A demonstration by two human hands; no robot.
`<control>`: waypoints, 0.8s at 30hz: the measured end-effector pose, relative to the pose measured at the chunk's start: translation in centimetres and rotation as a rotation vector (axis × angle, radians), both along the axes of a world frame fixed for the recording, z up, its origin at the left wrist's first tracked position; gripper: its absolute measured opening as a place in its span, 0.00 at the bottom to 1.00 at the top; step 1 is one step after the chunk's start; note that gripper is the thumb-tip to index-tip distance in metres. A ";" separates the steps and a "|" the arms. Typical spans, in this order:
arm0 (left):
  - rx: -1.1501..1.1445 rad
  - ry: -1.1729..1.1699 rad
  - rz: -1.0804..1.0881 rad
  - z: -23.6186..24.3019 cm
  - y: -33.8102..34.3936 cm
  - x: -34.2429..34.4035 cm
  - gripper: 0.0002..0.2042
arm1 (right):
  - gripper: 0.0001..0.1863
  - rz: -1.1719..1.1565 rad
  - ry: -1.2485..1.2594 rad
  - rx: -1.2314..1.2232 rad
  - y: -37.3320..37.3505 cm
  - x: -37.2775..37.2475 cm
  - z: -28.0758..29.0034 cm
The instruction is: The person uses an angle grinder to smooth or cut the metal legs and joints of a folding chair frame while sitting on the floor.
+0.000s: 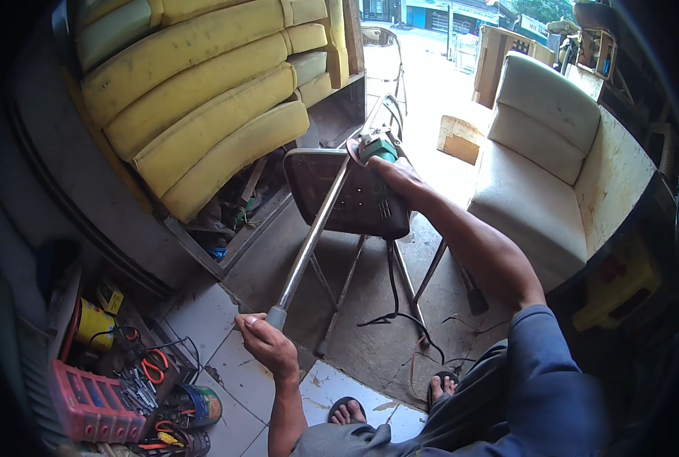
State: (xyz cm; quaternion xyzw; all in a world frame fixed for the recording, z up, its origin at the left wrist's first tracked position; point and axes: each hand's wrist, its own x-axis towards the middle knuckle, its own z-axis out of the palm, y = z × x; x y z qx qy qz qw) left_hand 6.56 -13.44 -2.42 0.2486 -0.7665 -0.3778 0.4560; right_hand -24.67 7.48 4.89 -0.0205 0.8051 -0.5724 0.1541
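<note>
A metal chair with a chrome tube frame (309,245) and a dark seat panel (339,194) lies tilted in front of me. My left hand (271,346) is closed at the near end of one chrome leg, by its grey foot cap (276,317). My right hand (400,181), arm stretched forward, grips a green angle grinder (380,149). The grinder's reddish-brown disc (353,151) is at the far part of that same tube; whether it touches the metal I cannot tell. A black power cord (392,278) hangs from the tool to the floor.
Yellow cushions (210,91) are stacked at the left. A pale padded seat (537,183) stands at the right. Near my left side are a red drawer box (95,404), orange-handled scissors (155,367) and other tools. The cord's loose loops lie near my sandalled feet (347,412).
</note>
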 end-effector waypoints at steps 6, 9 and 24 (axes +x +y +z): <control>-0.048 0.002 -0.004 -0.6 -1.3 0.2 0.17 | 0.49 -0.049 -0.045 0.056 -1.5 5.2 0.2; -0.039 -0.007 -0.001 -0.6 -0.7 0.2 0.18 | 0.52 0.015 -0.055 0.093 -1.5 11.2 2.8; -0.110 -0.077 -0.040 -0.4 -1.8 0.5 0.17 | 0.45 -0.190 -0.027 -0.398 -2.4 4.8 -4.7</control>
